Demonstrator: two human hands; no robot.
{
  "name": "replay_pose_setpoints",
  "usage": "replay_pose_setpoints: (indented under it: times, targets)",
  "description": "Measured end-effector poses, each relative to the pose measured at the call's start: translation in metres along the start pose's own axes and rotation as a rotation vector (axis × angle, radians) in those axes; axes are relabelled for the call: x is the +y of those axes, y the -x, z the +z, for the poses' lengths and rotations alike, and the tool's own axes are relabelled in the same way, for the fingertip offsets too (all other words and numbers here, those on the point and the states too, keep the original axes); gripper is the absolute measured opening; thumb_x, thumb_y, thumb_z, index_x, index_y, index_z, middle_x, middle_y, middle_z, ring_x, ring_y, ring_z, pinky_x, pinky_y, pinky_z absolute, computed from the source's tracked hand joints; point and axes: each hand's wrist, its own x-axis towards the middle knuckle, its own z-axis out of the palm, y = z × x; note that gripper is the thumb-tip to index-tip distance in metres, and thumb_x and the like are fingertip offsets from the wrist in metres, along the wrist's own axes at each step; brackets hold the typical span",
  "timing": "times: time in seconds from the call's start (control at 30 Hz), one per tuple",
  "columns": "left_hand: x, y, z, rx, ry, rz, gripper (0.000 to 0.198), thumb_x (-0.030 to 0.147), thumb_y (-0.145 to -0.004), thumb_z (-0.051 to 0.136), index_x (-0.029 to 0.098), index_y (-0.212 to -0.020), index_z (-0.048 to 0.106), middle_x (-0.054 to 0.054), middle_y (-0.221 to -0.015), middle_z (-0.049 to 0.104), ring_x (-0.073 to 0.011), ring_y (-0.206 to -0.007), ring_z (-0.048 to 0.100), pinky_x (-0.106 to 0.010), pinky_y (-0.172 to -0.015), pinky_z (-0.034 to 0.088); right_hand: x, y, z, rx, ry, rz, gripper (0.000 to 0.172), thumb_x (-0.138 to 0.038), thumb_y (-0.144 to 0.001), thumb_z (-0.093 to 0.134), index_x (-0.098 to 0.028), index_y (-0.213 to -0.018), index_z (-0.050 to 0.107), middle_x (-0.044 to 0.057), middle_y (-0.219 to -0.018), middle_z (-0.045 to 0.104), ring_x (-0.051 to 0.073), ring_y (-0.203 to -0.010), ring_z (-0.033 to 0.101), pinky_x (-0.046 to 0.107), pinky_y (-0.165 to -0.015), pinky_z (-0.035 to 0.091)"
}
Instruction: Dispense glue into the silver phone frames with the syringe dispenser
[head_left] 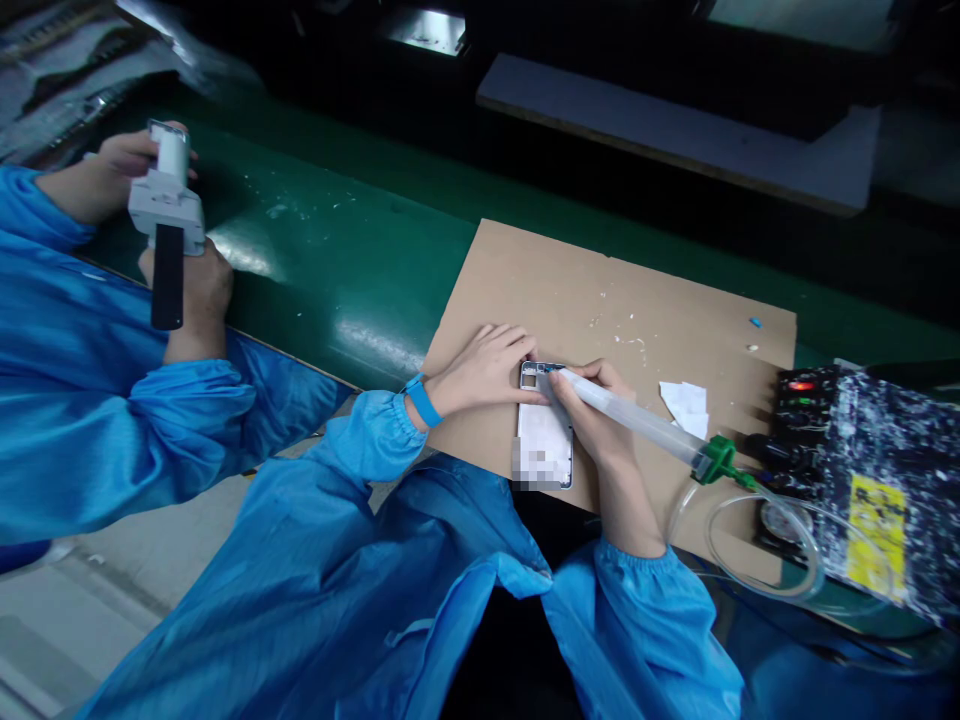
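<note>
My left hand (491, 368), with a blue band at its wrist, grips the left edge of a phone frame (546, 440), thumb laid over its upper part. The frame is flat, whitish inside with a dark rim, and lies at the front edge of the cardboard sheet. In my right hand (596, 405) is a long translucent dispensing syringe (637, 418), held like a pen. Its tip points at the upper end of the phone frame; whether it touches cannot be made out. A green cap (716, 458) closes the syringe's rear and joins a clear tube (806, 545).
The cardboard sheet (525, 275) lies on a green bench (315, 220). White paper scraps (684, 405) and a small blue bit (755, 322) rest on it. A speckled black control box (892, 430) stands right. A co-worker's hands at left hold a white-and-black device (169, 215).
</note>
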Motion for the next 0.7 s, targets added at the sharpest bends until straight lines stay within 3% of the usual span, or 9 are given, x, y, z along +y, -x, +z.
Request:
replay_pose_setpoints:
  times: [0.7]
  targets:
    - [0.0, 0.0005, -0.0003, 0.009, 0.01, 0.002, 0.058, 0.076, -0.097, 0.081, 0.022, -0.11, 0.063, -0.009, -0.122, 0.073, -0.0301, -0.116, 0.068, -0.046, -0.106, 0.047, 0.0042, 0.0007, -0.0026, 0.08, -0.015, 0.005, 0.042, -0.061, -0.091, 0.089, -0.025, -0.085, 0.067, 0.004, -0.088, 0.08, 0.023, -0.076, 0.072, 0.033, -0.067, 0.052]
